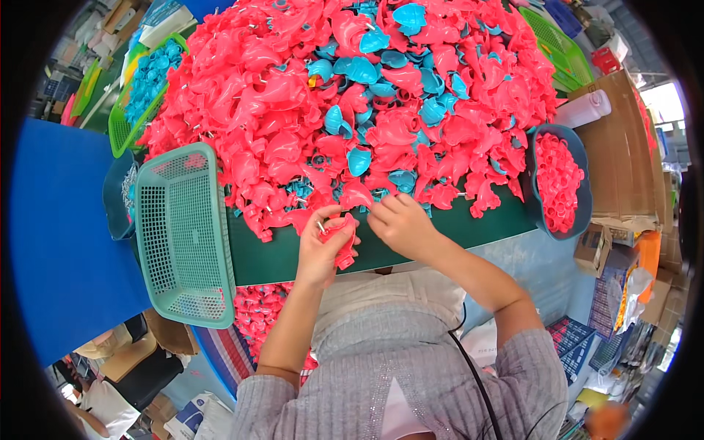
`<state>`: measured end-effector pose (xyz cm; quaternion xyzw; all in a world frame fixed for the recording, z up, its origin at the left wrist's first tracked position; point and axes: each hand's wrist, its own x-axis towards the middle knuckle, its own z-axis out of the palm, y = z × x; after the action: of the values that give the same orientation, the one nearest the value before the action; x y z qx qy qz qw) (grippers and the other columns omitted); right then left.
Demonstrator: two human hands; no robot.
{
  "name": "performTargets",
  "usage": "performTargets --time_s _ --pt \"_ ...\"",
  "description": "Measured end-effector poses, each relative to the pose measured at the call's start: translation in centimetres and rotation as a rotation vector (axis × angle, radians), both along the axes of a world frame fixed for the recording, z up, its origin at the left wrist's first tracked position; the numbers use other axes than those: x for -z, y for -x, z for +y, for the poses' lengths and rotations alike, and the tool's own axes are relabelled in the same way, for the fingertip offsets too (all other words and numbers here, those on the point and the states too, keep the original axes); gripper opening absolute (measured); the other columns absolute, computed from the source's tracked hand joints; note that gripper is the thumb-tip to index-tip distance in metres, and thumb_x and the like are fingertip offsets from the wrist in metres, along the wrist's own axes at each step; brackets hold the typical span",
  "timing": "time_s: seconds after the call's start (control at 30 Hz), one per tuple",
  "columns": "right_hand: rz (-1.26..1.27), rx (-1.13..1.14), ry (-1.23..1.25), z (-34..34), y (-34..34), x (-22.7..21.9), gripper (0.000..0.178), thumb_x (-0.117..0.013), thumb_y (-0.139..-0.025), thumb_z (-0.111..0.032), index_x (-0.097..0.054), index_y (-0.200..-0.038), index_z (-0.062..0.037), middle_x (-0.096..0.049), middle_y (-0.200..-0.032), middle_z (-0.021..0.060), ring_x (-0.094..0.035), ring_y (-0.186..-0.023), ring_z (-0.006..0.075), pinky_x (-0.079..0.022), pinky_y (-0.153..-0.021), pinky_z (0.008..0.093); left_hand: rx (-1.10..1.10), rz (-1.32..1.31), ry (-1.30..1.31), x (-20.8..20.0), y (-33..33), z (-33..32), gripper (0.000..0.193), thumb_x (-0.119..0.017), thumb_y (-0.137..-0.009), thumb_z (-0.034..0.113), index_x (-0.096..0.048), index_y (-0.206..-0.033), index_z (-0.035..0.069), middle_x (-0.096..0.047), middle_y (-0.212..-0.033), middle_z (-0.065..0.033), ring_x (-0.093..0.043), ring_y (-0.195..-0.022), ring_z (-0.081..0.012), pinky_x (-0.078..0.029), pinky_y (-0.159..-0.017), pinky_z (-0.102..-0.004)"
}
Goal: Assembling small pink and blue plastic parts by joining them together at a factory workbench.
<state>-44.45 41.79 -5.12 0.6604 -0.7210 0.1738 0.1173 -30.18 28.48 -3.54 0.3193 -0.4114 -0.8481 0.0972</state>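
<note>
My left hand (pixel 320 253) is closed round a pink plastic part (pixel 345 243) at the front of the table. A short pale pin-like piece sticks up by its fingers. Just right of it, my right hand (pixel 405 227) has its fingers bent together at the near edge of the heap; whatever they pinch is hidden. Beyond both hands lies a big heap of glossy pink curved plastic shells (pixel 279 103), with teal shell pieces (pixel 359 161) scattered among them.
An aqua mesh basket (pixel 183 235) stands left, beside a dark tub of small metal pieces (pixel 121 192). Behind it is a green basket of blue parts (pixel 152 84). At right, a dark tub holds pink rings (pixel 559 183), near a pale bottle (pixel 584 110) and a cardboard box (pixel 616 154).
</note>
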Motion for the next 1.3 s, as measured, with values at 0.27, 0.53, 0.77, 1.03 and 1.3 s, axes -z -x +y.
performTargets --time_s 0.27,0.53,0.77,1.03,1.3 --pt "0.061 -0.133 -0.183 -1.0 0.4 0.4 0.01 -0.062 -0.066 -0.012 -0.061 -0.076 -0.0074 -0.054 -0.082 0.0025 -0.052 -0.081 0.0185 -0.041 -0.07 0.0318 -0.026 -0.046 0.08 2.1 -0.8 0.9 0.029 -0.062 -0.086 -0.002 -0.049 -0.112 0.002 -0.062 -0.1 -0.0112 -0.066 -0.079 -0.0191 -0.057 -0.062 -0.0314" --pt "-1.053 0.157 0.093 0.4 1.0 -5.3 0.045 -0.065 -0.074 0.004 -0.061 -0.118 -0.0047 -0.062 -0.086 0.0087 -0.06 -0.082 0.0225 -0.048 -0.076 0.0328 0.086 0.025 -0.181 0.6 0.2 1.7 0.021 -0.051 -0.095 0.007 -0.05 -0.116 0.005 -0.063 -0.095 -0.0102 -0.064 -0.078 -0.0187 -0.056 -0.055 -0.0312" --pt "-1.158 0.061 0.255 1.5 0.5 -4.6 0.027 -0.07 -0.073 0.003 -0.068 -0.1 -0.0016 -0.068 -0.098 0.0087 -0.06 -0.107 0.024 -0.045 -0.088 0.0347 0.164 0.122 -0.222 -0.8 1.7 3.2 0.021 -0.049 -0.096 0.008 -0.049 -0.116 0.004 -0.062 -0.093 -0.0096 -0.063 -0.076 -0.0171 -0.055 -0.053 -0.0296" --pt "-0.778 0.071 0.265 2.7 0.2 -4.3 0.012 -0.074 -0.073 -0.001 -0.069 -0.084 -0.0032 -0.071 -0.093 0.0079 -0.061 -0.11 0.0261 -0.045 -0.083 0.0352 0.162 0.124 -0.032 -1.8 2.2 4.6 0.023 -0.046 -0.097 0.006 -0.045 -0.12 0.003 -0.062 -0.09 -0.0101 -0.062 -0.071 -0.0124 -0.054 -0.052 -0.0266" --pt "-1.181 0.118 0.113 4.1 0.3 -4.6 0.012 -0.075 -0.073 -0.001 -0.07 -0.084 -0.002 -0.063 -0.079 0.0041 -0.06 -0.074 0.013 -0.044 -0.062 0.026 0.202 0.154 0.151 -1.8 1.5 5.3 0.015 -0.045 -0.096 0.003 -0.038 -0.109 0.004 -0.054 -0.09 -0.0069 -0.057 -0.066 -0.009 -0.051 -0.05 -0.0248"
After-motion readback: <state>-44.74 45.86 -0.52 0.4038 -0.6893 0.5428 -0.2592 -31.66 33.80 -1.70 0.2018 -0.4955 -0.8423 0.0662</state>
